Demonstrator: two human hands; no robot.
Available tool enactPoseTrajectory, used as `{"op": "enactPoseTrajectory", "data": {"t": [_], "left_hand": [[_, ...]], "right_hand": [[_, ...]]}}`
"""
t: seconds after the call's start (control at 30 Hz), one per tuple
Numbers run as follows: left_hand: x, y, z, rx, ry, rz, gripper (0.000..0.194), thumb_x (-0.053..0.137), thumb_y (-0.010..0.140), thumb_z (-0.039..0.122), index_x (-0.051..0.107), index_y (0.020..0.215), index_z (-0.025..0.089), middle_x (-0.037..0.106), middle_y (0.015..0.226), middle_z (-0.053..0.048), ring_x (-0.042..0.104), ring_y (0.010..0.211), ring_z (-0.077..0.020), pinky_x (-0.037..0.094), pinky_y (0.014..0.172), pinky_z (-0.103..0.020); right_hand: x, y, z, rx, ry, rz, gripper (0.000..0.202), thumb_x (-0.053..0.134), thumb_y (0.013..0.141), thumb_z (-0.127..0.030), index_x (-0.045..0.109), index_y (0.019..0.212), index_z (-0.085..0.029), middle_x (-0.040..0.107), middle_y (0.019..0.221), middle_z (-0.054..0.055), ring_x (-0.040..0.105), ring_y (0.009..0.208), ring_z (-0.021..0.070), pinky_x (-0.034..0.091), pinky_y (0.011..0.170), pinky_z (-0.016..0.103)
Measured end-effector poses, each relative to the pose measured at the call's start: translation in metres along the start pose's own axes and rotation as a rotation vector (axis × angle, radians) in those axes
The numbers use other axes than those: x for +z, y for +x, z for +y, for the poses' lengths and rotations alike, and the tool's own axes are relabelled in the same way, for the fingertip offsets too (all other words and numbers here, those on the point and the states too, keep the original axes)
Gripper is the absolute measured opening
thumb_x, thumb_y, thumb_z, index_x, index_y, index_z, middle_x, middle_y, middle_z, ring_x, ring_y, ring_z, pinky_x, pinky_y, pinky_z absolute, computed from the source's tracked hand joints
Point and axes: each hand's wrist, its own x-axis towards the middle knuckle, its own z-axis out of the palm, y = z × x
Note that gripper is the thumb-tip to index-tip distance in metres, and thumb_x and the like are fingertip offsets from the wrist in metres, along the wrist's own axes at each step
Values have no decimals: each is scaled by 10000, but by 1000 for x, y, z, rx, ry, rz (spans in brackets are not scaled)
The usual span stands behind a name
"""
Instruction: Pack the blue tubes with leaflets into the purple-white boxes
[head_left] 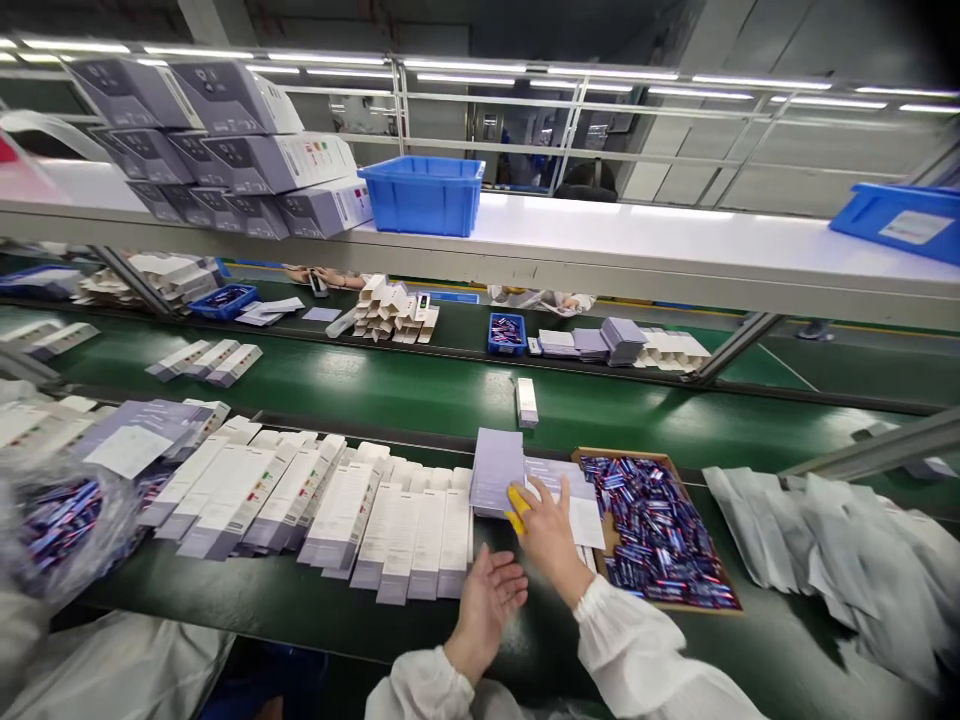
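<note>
- Dark green worktable [330, 598]: a row of flattened white-and-lilac cardboard cartons [315, 500], a stack of lilac paper booklets [497, 465], a shallow brown cardboard tray [610, 538] filled with small shiny blue-and-red cylinders [660, 520], and grey-white plastic bags [862, 550] at the right.
- Glossy green conveyor belt [420, 385]: a single white oblong box [527, 402], and three white-and-lilac oblong boxes [204, 362] side by side.
- Long white shelf [645, 225]: stacked grey-and-white printed cardboard boxes [247, 160], beside a blue plastic bin [424, 195].
</note>
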Motion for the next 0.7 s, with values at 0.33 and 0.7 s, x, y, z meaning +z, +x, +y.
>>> {"op": "enactPoseTrajectory", "data": {"t": [0.33,0.7], "left_hand": [[26,-24,26,268,-116,-178,308,592,739,282,556,1021,163,637,983,-69,587,912,-184,445,823,-295],[2,-47,29,251,94,-75,395,675,650,166,579,1033,196,675,881,-31,625,805,-177,484,760,-286]], "right_hand": [[-23,-64,-25,275,895,-99,323,371,844,-374,615,778,-173,621,746,49,559,698,156,446,652,269],[11,-40,99,53,-230,-354,235,572,669,-139,622,898,-143,558,1052,133,432,1022,288,136,962,482]]}}
